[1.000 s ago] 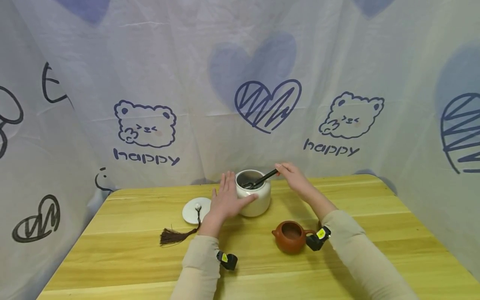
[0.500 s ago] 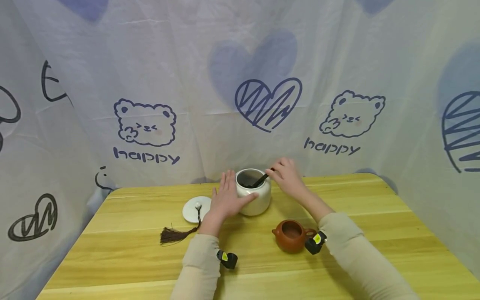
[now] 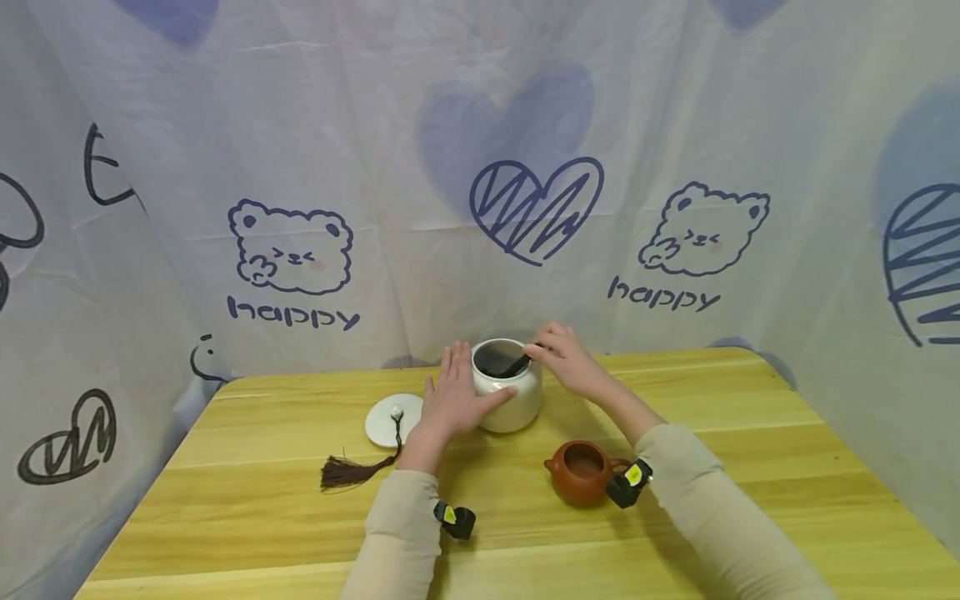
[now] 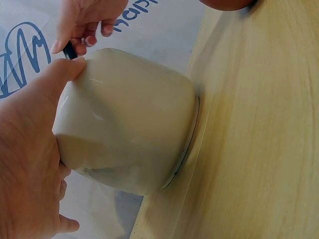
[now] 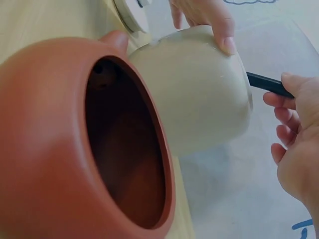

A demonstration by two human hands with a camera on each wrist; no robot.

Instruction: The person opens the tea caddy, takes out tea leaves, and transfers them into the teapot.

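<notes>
A white ceramic jar (image 3: pixel 519 410) without its lid stands upright on the wooden table. Against its left side lies my left hand (image 3: pixel 452 402), fingers straight and thumb stretched across the front, near the rim in the left wrist view. With thumb and fingers my right hand (image 3: pixel 567 362) pinches the handle of a black spoon (image 3: pixel 516 365) at the right side of the mouth. The spoon slants down into the jar, its lower end hidden among dark contents. A lidless reddish-brown clay teapot (image 3: pixel 583 479) sits in front, under my right forearm, and looms large in the right wrist view.
Left of the jar lies a round white lid (image 3: pixel 381 426) with a knob and a dark brown tassel (image 3: pixel 348 473). Behind the table (image 3: pixel 247 533) hangs a pale printed curtain (image 3: pixel 420 275), close to the jar.
My right hand has moved left and closer to the jar's rim, and the spoon reaches deeper into the jar. The left hand, jar, lid and teapot have stayed put.
</notes>
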